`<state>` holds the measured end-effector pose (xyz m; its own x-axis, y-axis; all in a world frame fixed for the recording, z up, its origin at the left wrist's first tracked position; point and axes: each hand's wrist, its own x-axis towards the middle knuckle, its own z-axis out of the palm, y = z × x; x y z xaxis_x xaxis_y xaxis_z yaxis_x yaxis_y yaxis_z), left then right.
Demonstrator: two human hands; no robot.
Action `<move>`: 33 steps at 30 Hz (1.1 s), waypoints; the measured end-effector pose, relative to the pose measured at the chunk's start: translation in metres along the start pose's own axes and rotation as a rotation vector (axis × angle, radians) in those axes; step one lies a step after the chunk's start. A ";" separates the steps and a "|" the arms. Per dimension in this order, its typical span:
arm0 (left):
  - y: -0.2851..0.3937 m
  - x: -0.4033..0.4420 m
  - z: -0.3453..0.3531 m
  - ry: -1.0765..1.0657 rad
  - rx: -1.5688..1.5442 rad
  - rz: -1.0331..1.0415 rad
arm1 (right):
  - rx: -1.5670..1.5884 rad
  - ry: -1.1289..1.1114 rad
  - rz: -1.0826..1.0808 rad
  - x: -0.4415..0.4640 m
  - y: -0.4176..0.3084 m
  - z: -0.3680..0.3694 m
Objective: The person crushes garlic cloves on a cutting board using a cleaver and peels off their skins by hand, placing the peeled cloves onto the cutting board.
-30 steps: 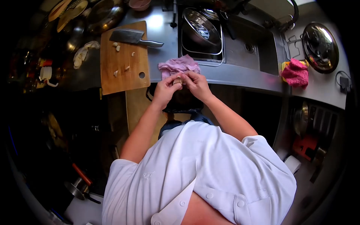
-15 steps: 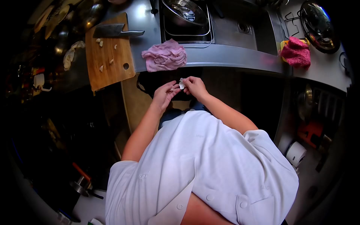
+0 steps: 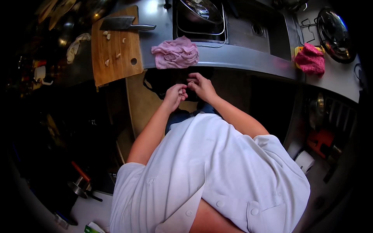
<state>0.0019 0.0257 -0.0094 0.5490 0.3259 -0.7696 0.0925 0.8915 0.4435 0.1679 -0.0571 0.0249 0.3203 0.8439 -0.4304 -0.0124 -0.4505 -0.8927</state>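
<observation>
The left hand [image 3: 175, 98] grasps a small off-white clove [image 3: 180, 92], the curled right hand [image 3: 203, 89] holding something indiscernible or nothing, a crumpled pink cloth [image 3: 175, 53] ahead beside a rectangular wooden board [image 3: 116, 73].

From afar, I'm viewing a kitchen: steel sink [image 3: 246, 39], wooden chopping board [image 3: 128, 46], cleaver [image 3: 117, 23] and round lid [image 3: 335, 37].
</observation>
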 end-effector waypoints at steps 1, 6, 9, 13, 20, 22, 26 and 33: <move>0.005 -0.007 0.003 -0.033 -0.045 -0.021 | 0.003 0.003 -0.093 -0.006 -0.011 0.002; 0.033 -0.036 0.008 -0.191 -0.123 0.089 | -0.112 -0.127 -0.314 -0.005 -0.052 0.012; 0.067 -0.058 0.001 -0.086 -0.147 0.117 | -0.195 -0.248 -0.453 0.010 -0.084 0.024; 0.138 -0.073 -0.036 0.235 0.205 0.449 | -0.396 -0.025 -0.802 0.070 -0.152 0.043; 0.276 -0.042 -0.118 0.751 0.949 0.942 | -1.003 0.191 -0.886 0.247 -0.171 0.106; 0.295 -0.022 -0.115 0.690 1.075 0.957 | -1.135 0.093 -0.682 0.264 -0.167 0.113; 0.298 0.045 -0.135 0.569 1.070 0.986 | -1.077 0.111 -0.648 0.254 -0.174 0.107; 0.275 -0.007 -0.105 0.628 1.201 1.066 | -0.598 0.322 -0.479 0.180 -0.180 0.082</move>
<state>-0.0634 0.3018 0.0701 0.4204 0.8947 0.1507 0.6124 -0.4023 0.6805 0.1507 0.2002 0.0975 0.4194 0.9001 0.1181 0.6703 -0.2193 -0.7090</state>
